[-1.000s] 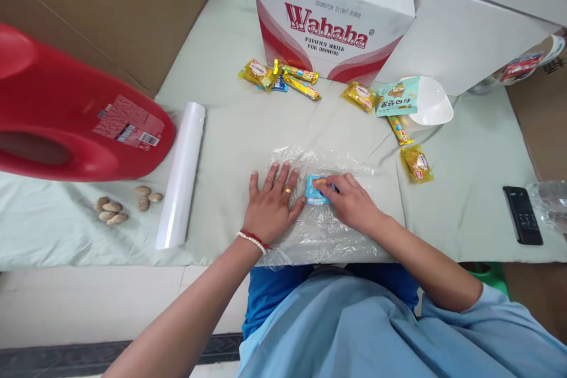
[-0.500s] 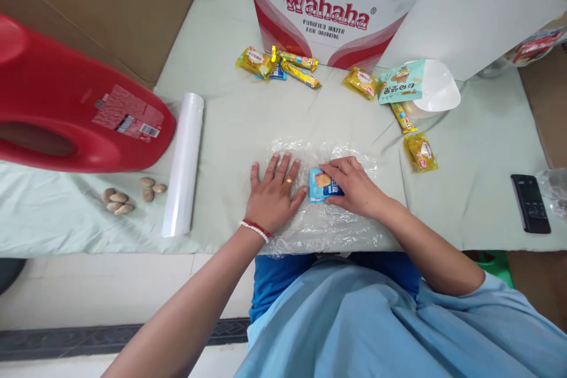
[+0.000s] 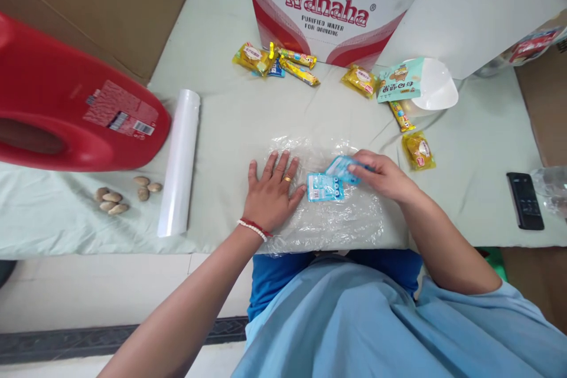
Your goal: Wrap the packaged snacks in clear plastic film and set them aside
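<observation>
My left hand [image 3: 271, 192] lies flat with its fingers spread on the left part of a clear plastic bag [image 3: 341, 227], which is crinkled and laid out on the table. Between thumb and fingers, my right hand [image 3: 381, 174] pinches a small blue snack packet [image 3: 341, 168], blurred and tilted. Just below and left of it, a second blue snack packet [image 3: 319, 188] rests on the plastic, its printed side with a barcode showing. That packet is close to my left thumb, with a small gap between them.
Yellow snack packs [image 3: 252, 59], a mint-green pouch [image 3: 401, 80] and a white bowl [image 3: 438, 94] stand before the Wahaha carton [image 3: 328, 12]. At left are a plastic film roll [image 3: 179, 165], brown nuts [image 3: 110, 198] and a red jug [image 3: 84, 112]. A black remote [image 3: 525, 201] lies far right.
My right hand has moved right and lifted one blue packet, uncovering another beneath it. My left hand stays flat in place. The view has shifted slightly.
</observation>
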A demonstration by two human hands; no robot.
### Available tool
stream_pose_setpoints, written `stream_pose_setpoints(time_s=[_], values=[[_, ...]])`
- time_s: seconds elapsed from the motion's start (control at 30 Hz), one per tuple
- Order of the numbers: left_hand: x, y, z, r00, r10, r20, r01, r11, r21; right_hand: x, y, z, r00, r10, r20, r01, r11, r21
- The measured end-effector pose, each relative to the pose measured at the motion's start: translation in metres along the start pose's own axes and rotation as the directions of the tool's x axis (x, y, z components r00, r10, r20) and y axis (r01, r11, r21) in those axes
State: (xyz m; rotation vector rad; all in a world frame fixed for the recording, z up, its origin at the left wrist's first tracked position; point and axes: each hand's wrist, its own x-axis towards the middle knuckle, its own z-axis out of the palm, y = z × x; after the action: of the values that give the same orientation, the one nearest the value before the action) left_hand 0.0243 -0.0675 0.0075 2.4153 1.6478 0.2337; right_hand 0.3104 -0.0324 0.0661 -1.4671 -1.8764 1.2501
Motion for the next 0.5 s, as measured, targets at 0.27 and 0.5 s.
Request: stream_pose_setpoints(time_s=[0.27,0.5], values=[[-0.001,0.000,0.001,1.000,0.001,-0.022,-0.001,1.000,-0.004,0.022,0.006,0.035,0.973,-0.178,0.145,0.220,0.905,-0.365],[-0.001,0.000,0.000,1.000,0.003,-0.014,-0.003,1.000,-0.004,-0.001,0.003,0.034,0.908,-0.328,0.260,0.418,0.750,-0.512]])
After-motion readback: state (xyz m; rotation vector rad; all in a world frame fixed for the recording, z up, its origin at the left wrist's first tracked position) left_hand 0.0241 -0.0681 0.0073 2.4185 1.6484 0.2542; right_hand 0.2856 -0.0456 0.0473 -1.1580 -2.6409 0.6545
